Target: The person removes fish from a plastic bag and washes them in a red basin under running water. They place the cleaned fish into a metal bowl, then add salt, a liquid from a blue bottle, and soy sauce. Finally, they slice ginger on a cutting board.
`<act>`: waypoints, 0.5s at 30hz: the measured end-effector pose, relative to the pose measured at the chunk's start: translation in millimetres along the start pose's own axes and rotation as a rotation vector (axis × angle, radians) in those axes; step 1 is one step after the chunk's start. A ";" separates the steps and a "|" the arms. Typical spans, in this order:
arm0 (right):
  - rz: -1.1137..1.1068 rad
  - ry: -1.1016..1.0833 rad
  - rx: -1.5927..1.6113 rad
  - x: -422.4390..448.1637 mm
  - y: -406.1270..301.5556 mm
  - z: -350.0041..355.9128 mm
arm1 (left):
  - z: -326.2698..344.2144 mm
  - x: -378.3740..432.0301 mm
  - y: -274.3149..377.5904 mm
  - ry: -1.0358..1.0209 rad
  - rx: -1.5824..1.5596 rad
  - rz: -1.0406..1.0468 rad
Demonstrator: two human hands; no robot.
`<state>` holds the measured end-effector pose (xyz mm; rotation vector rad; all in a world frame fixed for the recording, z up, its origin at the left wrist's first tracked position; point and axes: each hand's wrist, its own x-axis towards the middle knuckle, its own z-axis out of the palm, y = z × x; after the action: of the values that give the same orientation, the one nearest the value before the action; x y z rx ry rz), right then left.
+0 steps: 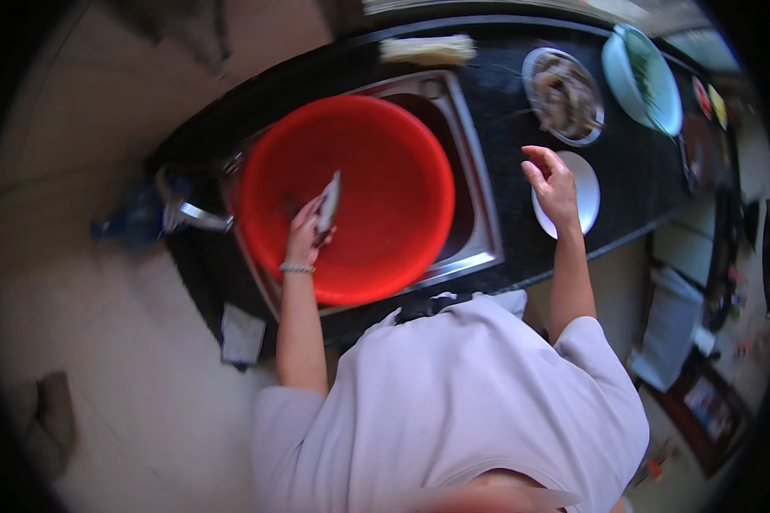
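A large red plastic basin (385,211) rests over a steel sink (481,221). Over the left part of the basin, my left hand (307,231) grips a small, silvery and dark item (328,204), which looks like a fish; blur hides its detail. My right hand (554,189) hangs above a white bowl or plate (588,195), fingers apart and slightly curled, with nothing in it. Beyond that hand, an oval white dish (598,134) holds what look like raw shrimp (561,96).
Farther right on the dark countertop (641,192) stands a light blue basin (664,106) with green vegetables. A pale bundle, perhaps noodles (428,50), lies behind the sink. The faucet (205,218) is at the left. A grey cloth (242,335) lies on the near left corner.
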<state>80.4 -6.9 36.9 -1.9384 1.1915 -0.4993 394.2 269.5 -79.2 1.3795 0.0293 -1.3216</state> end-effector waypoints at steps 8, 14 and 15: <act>-0.533 -0.585 0.063 27.6 -75.9 200.3 | 3.1 -10.6 37.2 -0.182 0.360 0.134; -0.308 -1.148 0.163 41.5 -93.3 248.5 | -10.9 -11.7 47.5 -0.019 0.208 0.187; -0.296 -1.154 0.195 37.5 -94.0 250.6 | -11.2 -12.5 47.8 0.013 0.136 0.209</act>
<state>319.9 88.5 -44.5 -1.7577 0.1107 0.3545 428.9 269.3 -42.3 1.4631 -0.1944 -1.1570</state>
